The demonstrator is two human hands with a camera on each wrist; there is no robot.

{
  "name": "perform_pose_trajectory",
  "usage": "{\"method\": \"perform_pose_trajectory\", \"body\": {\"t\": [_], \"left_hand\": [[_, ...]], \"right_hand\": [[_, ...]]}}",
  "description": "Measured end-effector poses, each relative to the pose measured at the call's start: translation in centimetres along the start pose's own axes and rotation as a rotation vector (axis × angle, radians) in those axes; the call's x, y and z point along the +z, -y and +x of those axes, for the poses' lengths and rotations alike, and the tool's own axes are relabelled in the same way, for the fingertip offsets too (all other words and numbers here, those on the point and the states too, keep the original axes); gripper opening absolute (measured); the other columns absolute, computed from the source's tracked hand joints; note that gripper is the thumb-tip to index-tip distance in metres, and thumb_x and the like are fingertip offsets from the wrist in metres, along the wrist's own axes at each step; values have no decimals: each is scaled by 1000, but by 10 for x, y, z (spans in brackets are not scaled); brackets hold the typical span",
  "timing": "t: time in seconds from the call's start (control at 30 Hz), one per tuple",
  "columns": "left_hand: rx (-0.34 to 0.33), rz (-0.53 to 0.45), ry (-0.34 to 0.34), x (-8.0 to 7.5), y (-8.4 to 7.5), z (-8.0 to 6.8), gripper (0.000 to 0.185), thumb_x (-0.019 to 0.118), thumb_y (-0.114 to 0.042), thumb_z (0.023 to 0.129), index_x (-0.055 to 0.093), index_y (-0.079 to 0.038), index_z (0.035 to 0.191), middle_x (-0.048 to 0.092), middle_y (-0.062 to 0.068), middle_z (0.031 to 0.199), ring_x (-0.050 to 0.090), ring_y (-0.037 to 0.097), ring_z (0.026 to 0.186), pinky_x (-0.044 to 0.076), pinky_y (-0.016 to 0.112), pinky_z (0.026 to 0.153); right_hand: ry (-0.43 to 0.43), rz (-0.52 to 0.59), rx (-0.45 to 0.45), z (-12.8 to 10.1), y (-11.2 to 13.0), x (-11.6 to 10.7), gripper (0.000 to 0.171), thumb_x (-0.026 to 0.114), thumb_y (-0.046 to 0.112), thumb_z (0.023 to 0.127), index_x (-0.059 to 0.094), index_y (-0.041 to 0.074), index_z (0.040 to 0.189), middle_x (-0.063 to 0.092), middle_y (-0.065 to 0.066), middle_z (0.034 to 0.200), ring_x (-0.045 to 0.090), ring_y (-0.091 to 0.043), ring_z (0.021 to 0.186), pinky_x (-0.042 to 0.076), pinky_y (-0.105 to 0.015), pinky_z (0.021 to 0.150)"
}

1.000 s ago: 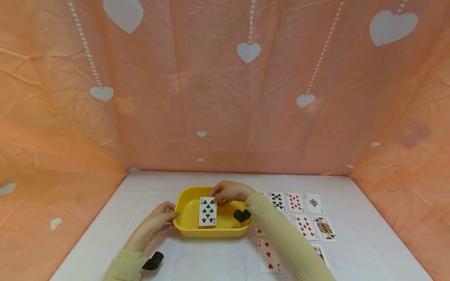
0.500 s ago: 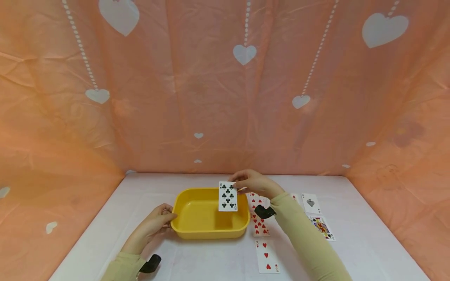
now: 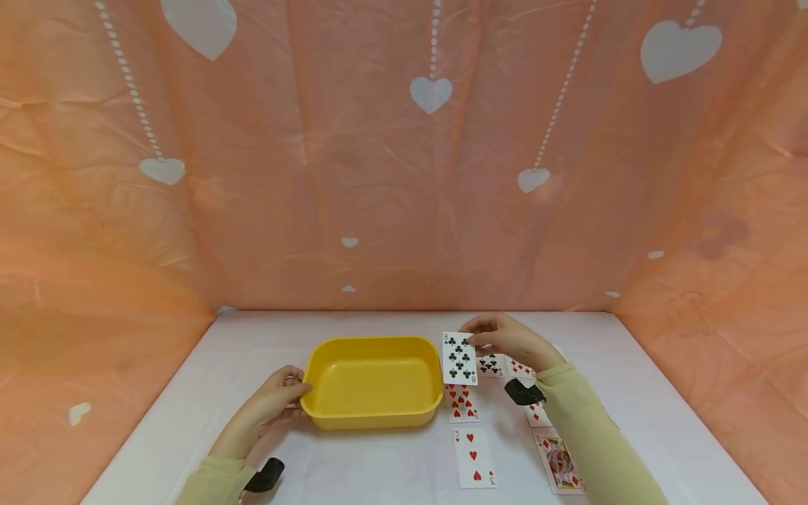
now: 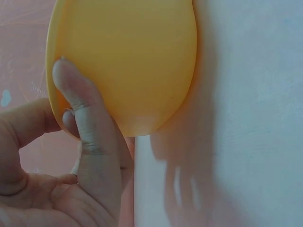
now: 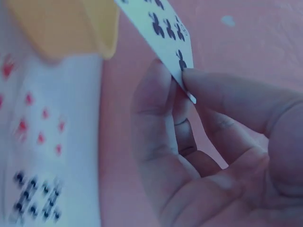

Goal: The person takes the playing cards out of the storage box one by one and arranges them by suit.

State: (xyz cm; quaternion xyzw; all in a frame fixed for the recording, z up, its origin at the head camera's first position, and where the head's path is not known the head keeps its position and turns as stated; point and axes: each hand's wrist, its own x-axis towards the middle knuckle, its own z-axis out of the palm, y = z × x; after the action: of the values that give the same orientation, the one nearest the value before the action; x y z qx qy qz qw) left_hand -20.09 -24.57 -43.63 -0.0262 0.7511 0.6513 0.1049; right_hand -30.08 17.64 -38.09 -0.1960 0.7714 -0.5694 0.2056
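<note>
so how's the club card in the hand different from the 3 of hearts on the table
The club card is black-suited with eight pips; the 3 of hearts is red with three. The club card is pinched by the right hand and held up off the table beside the yellow tray; the 3 of hearts lies flat, nearer the person, untouched. Both are white cards showing their faces.

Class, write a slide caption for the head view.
Right hand pinches eight of clubs beside yellow tray; left hand holds tray.

Cards (image 3: 533,414) partly hidden under the right sleeve (image 3: 593,442), bottom court card (image 3: 558,463) blurred
</note>
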Motion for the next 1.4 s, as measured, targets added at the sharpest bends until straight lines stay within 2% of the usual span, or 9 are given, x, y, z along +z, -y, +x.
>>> {"method": "perform_pose_trajectory", "body": {"t": [0.2, 0.43, 0.67, 0.8, 1.0, 1.4], "left_hand": [[-13, 2, -11, 0, 3, 0, 28, 56, -6, 92, 37, 5, 110, 52, 7, 82, 57, 16, 62, 51, 23, 55], [-26, 27, -26, 0, 4, 1, 28, 56, -7, 93, 37, 4, 111, 53, 8, 84, 57, 18, 63, 51, 25, 55], [-30, 22, -25, 0, 3, 1, 29, 56, -6, 93, 37, 5, 111, 53, 9, 85, 56, 17, 63, 53, 26, 57], [-32, 15, -27, 1, 3, 0, 28, 56, -5, 93, 37, 5, 111, 54, 10, 85, 56, 18, 64, 53, 26, 57], [-27, 13, -24, 1, 3, 0, 28, 55, -5, 93, 36, 5, 111, 54, 9, 85, 55, 18, 66, 53, 27, 58], [-7, 1, 3, -1, 3, -1, 28, 55, -5, 93, 36, 6, 110, 53, 9, 86, 56, 17, 67, 54, 26, 59]], "right_hand": [[-20, -29, 65, -21, -29, -16, 27, 58, 2, 93, 61, -10, 116, 67, -13, 101, 63, -18, 83, 53, -44, 82], [-23, -55, 109, -38, -54, -26, 25, 59, 1, 91, 62, -13, 111, 67, -9, 90, 61, -15, 72, 55, -33, 68], [-61, -52, 160, -44, -68, -28, 22, 61, 1, 89, 61, -13, 106, 62, -4, 77, 61, -14, 64, 54, -29, 61], [-87, -48, 164, -44, -74, -26, 21, 64, 2, 88, 63, -13, 103, 64, -5, 76, 61, -13, 63, 54, -27, 60], [-141, -99, 167, -43, -77, -21, 18, 67, 2, 86, 66, -11, 99, 65, -7, 76, 62, -13, 62, 55, -28, 60], [-248, -176, 231, -42, -77, -12, 13, 69, -2, 82, 68, -8, 93, 66, -8, 76, 64, -18, 61, 57, -33, 60]]}}
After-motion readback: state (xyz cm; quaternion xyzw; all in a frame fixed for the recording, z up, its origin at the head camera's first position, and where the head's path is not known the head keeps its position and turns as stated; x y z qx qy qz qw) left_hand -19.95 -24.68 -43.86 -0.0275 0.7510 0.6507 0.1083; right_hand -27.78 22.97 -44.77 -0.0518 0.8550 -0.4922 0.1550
